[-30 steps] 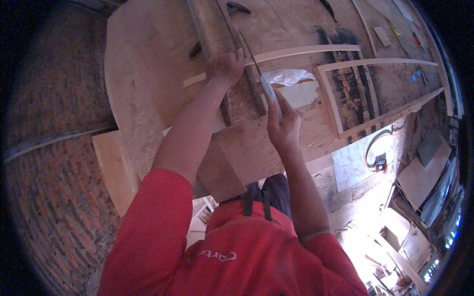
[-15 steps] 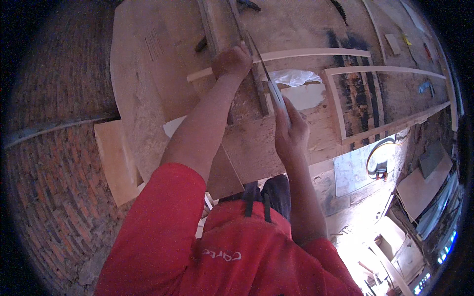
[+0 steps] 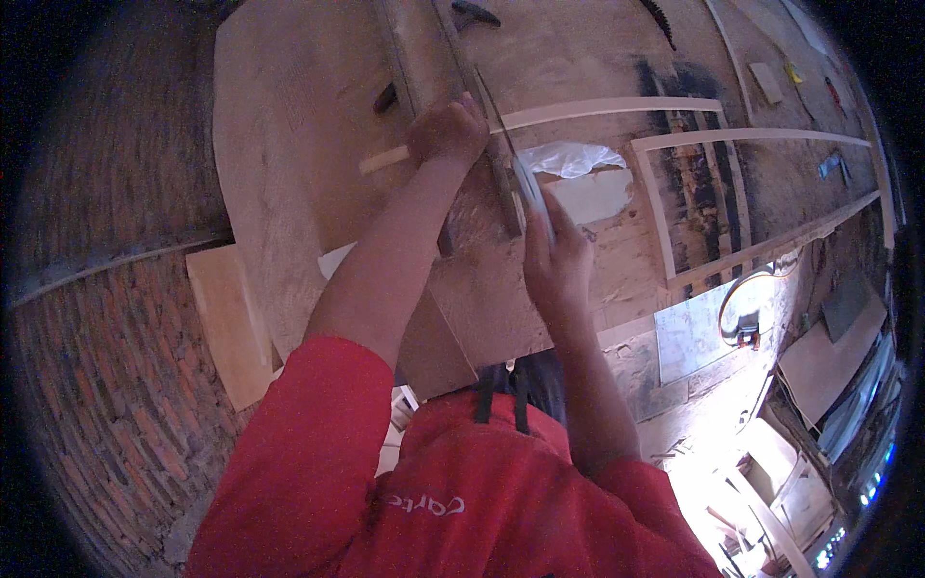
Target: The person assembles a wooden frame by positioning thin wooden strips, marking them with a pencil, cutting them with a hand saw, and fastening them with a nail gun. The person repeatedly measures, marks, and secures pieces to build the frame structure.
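My left hand is closed over a pale wooden strip where it crosses a long wooden trough. The trough has raised side walls and lies lengthwise away from me on the workbench. In my right hand is the handle of a handsaw. Its thin blade slants away from me along the trough's right side, meeting the strip just right of my left hand. The handle is partly hidden by my fingers and blurred.
Right of the saw lie a crumpled clear plastic bag and a pale wooden frame. Dark tools rest at the bench's far side. A brick wall stands left; a board leans by the bench's left edge.
My right hand and the saw have shifted slightly left and toward me. My left hand keeps its grip on the strip, and the whole view has tilted a little.
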`<state>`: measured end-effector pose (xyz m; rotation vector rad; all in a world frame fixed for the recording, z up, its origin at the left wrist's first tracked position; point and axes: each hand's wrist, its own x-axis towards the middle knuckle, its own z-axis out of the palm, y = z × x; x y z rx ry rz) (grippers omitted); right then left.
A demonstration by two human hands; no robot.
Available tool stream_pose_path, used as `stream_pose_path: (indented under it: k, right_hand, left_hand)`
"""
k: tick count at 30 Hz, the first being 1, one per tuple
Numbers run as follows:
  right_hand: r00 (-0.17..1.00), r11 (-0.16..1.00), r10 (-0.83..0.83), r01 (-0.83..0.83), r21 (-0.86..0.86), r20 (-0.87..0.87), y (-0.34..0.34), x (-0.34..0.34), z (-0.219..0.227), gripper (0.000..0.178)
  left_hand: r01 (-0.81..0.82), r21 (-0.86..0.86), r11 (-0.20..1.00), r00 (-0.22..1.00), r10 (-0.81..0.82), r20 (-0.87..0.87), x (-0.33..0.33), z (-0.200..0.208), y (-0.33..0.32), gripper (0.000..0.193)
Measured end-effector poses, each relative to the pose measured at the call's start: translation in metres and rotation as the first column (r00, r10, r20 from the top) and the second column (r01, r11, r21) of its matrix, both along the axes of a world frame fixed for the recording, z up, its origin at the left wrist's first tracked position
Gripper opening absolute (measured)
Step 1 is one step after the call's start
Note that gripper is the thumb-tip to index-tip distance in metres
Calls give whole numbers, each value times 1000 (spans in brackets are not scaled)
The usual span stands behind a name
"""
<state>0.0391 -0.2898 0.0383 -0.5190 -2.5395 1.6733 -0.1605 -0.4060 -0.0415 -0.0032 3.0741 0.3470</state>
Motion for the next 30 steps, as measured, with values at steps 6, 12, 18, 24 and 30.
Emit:
stream_pose_path:
  k: [6,12,18,24,30]
  right_hand:
    - [999,998,-53,53,-45,11,7,54,31,47]
    - [998,995,-39,43,89,-46,-5,-21,-11,45]
    - [993,994,-82,88,-64,80,-1,75,9,45]
    - [998,997,-61,62,49,-6,0,-14,-7,42]
    - [999,999,-49,49,12,-6,-1,39,-9,43]
  left_hand:
    - [9,-13,1000,997,-8,81,4,27,8,62]
    - [0,-26,1000,992,3,122,3,17,6,63]
    - [-6,42,999,999,4,33,3,7,1,66]
    - [14,-8,1000,998,-14,58,4,25,11,61]
    - [-76,-8,997,993,76,94,2,9,4,61]
